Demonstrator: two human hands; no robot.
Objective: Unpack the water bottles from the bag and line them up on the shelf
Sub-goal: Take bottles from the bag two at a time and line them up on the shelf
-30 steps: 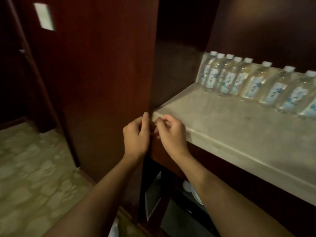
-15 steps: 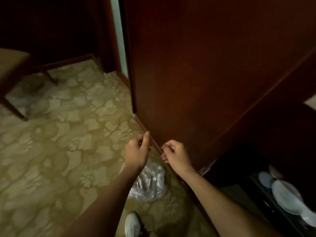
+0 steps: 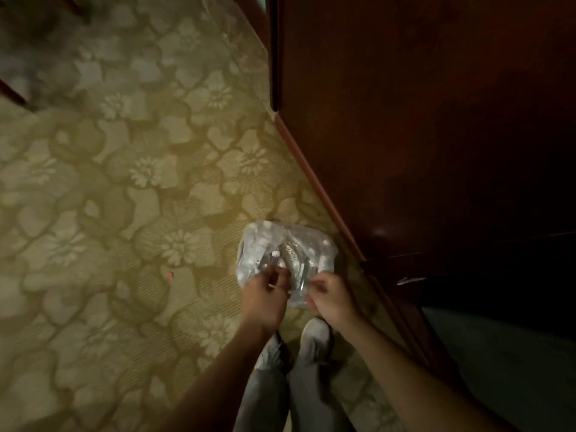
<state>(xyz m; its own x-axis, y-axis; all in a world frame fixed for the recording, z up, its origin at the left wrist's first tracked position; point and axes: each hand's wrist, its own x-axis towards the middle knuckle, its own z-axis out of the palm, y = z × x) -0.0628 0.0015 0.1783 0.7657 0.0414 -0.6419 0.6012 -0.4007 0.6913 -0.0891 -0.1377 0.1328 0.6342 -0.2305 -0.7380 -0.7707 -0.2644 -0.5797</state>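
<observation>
Seemingly, left hand [image 3: 265,294] and right hand [image 3: 330,296] pinch the clear bag [image 3: 286,257] at twelve o'clock, fingers curled, parting its mouth for bottles.

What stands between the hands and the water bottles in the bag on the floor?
Only the clear plastic bag itself. The left hand and right hand are at its near edge on the carpet, and the bottles lie blurred inside the film.
</observation>
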